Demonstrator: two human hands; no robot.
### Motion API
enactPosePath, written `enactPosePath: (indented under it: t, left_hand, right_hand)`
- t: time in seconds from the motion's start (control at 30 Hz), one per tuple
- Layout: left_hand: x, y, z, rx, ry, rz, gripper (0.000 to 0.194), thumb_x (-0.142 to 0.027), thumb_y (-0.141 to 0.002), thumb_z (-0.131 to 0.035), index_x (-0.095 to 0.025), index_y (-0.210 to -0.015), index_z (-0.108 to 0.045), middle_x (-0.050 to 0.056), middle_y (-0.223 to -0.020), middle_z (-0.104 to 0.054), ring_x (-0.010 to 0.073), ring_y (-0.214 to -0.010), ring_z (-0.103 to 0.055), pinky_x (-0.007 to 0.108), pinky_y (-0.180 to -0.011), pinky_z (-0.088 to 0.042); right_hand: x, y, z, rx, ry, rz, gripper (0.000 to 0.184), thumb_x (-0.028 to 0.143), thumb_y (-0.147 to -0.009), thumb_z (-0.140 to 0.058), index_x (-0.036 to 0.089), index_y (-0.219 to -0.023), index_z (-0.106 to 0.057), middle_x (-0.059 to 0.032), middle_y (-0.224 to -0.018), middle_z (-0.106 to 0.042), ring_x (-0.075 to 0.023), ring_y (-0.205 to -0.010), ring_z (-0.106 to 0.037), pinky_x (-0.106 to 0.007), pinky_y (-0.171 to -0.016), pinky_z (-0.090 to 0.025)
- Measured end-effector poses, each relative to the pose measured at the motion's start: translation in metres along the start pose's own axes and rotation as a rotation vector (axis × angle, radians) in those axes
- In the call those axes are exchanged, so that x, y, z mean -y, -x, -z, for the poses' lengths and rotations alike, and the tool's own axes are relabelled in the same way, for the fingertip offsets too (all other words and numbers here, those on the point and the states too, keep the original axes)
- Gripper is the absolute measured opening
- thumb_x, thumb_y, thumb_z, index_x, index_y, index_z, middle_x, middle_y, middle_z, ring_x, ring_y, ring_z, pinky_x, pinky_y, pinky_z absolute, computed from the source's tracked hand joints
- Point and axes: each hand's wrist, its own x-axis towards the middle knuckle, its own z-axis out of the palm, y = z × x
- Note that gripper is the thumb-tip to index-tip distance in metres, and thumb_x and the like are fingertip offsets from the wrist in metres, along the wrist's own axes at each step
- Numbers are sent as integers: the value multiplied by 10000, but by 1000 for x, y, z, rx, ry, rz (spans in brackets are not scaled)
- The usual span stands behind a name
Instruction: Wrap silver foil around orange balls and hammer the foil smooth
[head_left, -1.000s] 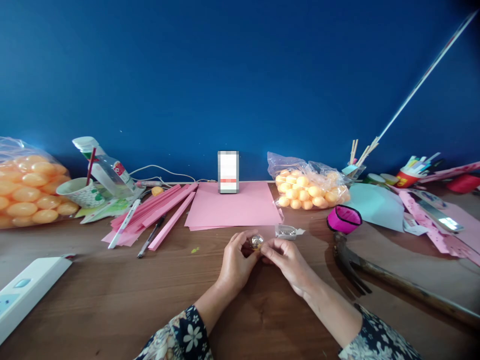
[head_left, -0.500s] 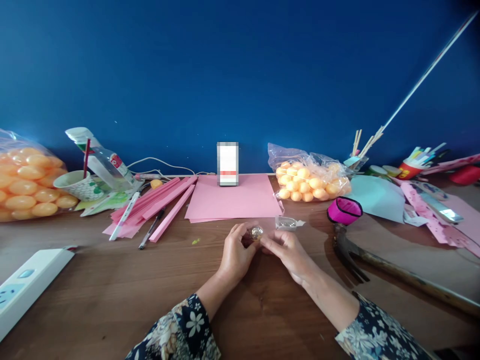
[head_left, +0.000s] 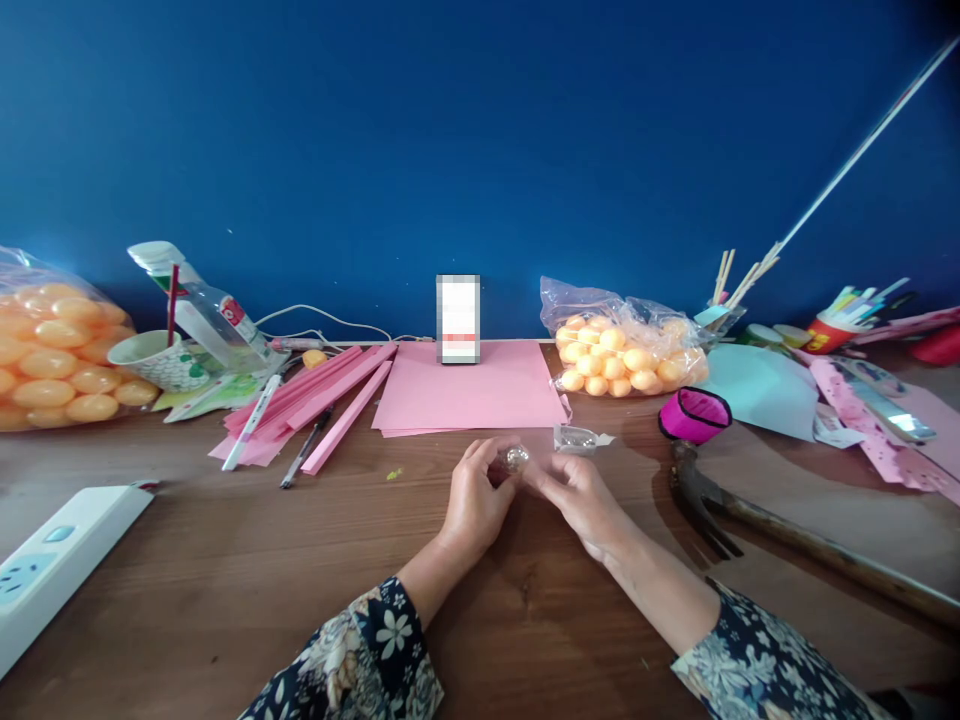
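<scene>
A small shiny silvery round object (head_left: 516, 458) is pinched between the thumb and fingers of my left hand (head_left: 480, 495), low above the wooden table. Its kind is too small to make out. My right hand (head_left: 574, 495) is closed in a pinch at the object's right side, and its fingertips are partly blurred. Whether those fingers hold a part of it is hidden. Just beyond my right hand lies a small clear plastic packet (head_left: 576, 440) with a whitish end. Pink paper sheets (head_left: 469, 395) lie behind both hands.
A claw hammer (head_left: 780, 525) and a magenta band (head_left: 695, 414) lie on the right. Bags of orange balls (head_left: 626, 360) stand at both sides. Pink strips (head_left: 322, 405), pens, a paper cup (head_left: 157, 362), a tilted bottle (head_left: 217, 310) and a power strip (head_left: 67, 560) are on the left.
The view has tipped slightly, so the table things sit higher in the picture. Both hands stay together around the silvery object, with small motion in the right fingertips.
</scene>
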Motion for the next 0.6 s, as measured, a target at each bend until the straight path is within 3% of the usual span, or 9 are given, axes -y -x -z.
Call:
enactPosePath:
  t: [0.4, 0.6]
  left_hand:
    - [-2, 0, -1, -15, -67, -17, 405, -35, -668, -566, -242, -1013, -608, 26, -943, -589, 156, -783, -594, 265, -685, -504]
    - [-3, 1, 0, -10, -105, -38, 405, -37, -667, -583, -242, -1015, -607, 24, -928, -598, 157, -780, -591, 265, -678, -503]
  right_hand:
    - [-3, -1, 1, -84, 112, 18, 283, 409, -714, -636, 137, -779, -679, -67, -761, -687, -204, -727, -600, -334, -699, -459]
    - [0, -2, -3, -137, 32, -27, 247, 387, -657, -697, 162, -687, -599, -22, -669, -623, -167, -643, -570, -309, -629, -485]
